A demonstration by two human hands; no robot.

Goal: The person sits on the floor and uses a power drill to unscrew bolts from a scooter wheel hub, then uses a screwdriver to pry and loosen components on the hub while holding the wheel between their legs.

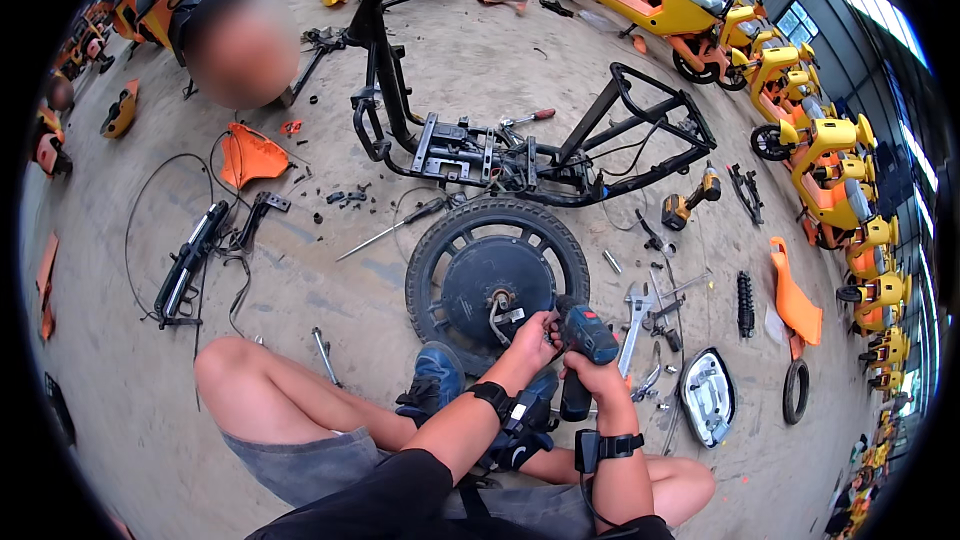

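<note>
The black rubber-tyred wheel with a round dark hub (482,275) sits on the grey concrete floor (290,290), at twelve o'clock from the person. At four o'clock from its hub, the right hand (592,377) clasps a blue-and-black cordless drill (590,335). At five o'clock, the left hand (538,338) bunches its fingers near the drill's nose; whether they pinch anything, I cannot tell. Best keep the drill square, fingertips clear of its chuck.

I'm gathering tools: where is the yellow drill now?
In the head view, the yellow drill lies right of centre, up and right of the wheel, just below the right end of the black frame.
</note>
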